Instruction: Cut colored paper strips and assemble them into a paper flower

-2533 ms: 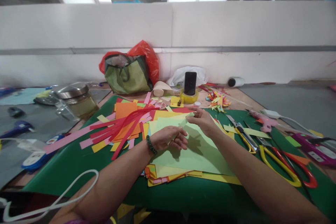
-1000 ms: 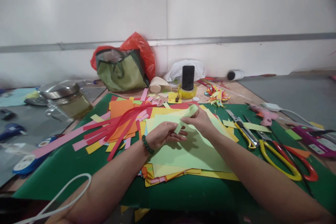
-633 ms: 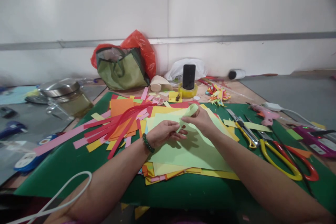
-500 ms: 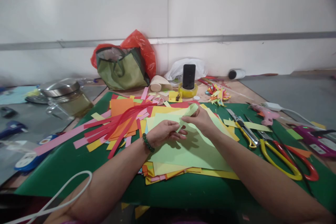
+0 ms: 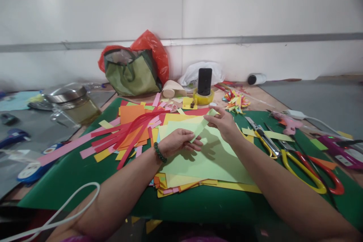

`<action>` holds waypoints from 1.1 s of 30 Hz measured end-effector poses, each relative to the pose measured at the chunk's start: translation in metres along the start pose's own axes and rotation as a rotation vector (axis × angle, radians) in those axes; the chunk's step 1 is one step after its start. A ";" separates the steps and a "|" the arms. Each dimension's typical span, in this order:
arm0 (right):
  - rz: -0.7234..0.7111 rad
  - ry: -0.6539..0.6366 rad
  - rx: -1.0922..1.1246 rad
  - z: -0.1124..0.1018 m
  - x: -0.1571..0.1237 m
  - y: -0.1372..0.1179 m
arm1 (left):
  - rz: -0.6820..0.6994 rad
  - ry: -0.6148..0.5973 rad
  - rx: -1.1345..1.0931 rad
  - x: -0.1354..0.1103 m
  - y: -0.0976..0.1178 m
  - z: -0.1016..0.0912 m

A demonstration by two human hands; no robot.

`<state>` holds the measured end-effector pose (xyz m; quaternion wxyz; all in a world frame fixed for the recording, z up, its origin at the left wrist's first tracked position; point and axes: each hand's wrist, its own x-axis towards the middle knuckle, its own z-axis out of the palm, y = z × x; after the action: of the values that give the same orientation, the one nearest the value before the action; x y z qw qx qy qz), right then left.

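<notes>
A narrow strip of light green paper (image 5: 202,126) slants between my two hands, above the stack of paper. My left hand (image 5: 180,143), with a dark green bead bracelet at the wrist, pinches its lower end between thumb and fingers. The upper end is pinched in my right hand (image 5: 222,123), where the strip bends over a little at the fingertips. Below both hands lies a pale green paper sheet (image 5: 181,168) on top of other coloured sheets. Red paper strips (image 5: 124,140) and orange paper pieces (image 5: 132,115) are spread left of the stack.
Right of the stack lie a yellow utility knife (image 5: 264,140) and scissors (image 5: 304,174) with yellow and red handles. A phone (image 5: 204,82) stands in a yellow tape roll (image 5: 203,98) at the back. A glass jar (image 5: 81,104) stands left; a white cable (image 5: 68,200) loops over my left forearm.
My right hand has shifted slightly to the right and up. The strip, curled over at its top before, is now drawn out straighter between the hands. My left hand has stayed put.
</notes>
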<state>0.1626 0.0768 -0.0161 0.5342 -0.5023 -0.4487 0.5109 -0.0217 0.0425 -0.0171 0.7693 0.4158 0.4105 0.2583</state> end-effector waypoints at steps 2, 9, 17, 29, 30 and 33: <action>-0.021 0.009 0.009 -0.002 0.001 -0.002 | 0.004 0.000 0.007 0.000 -0.001 -0.001; -0.038 0.042 0.053 -0.007 0.003 -0.008 | 0.013 0.006 0.038 0.001 -0.003 -0.003; -0.071 0.053 -0.009 -0.013 0.010 -0.007 | 0.042 0.007 0.026 -0.001 0.003 -0.006; -0.125 0.053 -0.033 -0.017 0.013 -0.006 | 0.042 0.015 0.002 0.002 0.002 -0.011; -0.118 0.058 -0.031 -0.018 0.013 -0.006 | 0.040 0.024 -0.001 0.002 0.002 -0.011; -0.095 0.060 -0.035 -0.019 0.014 -0.007 | 0.032 0.054 0.008 0.001 0.003 -0.010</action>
<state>0.1830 0.0891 -0.0110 0.5623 -0.5047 -0.4646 0.4618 -0.0297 0.0490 -0.0186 0.7521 0.4184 0.4252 0.2801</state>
